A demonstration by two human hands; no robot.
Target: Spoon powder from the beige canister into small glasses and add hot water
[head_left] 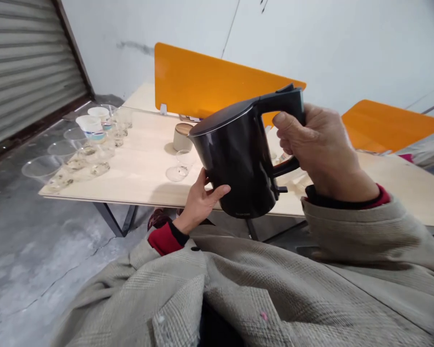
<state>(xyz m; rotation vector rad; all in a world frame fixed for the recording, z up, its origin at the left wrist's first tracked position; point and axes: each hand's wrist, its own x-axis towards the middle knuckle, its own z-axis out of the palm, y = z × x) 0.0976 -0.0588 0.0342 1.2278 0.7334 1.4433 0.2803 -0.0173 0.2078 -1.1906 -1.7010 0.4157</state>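
Observation:
A black electric kettle (235, 159) is held up in front of me, tilted to the left with its lid down. My right hand (318, 140) is wrapped round its handle. Against the kettle's lower left side rests my left hand (204, 197), thumb on the front and fingers partly hidden behind the body. Just past the left hand, a clear plastic cup (183, 161) with dark bits at its bottom stands on the table. Behind that cup is a small pale canister (182, 137) with a wooden lid.
Several clear cups (67, 161) with dark bits inside crowd the left end of the wooden table (141, 168), with white paper cups (90, 124) among them. Orange divider panels (202, 77) rise along the table's back. A rolling shutter (29, 62) is at far left.

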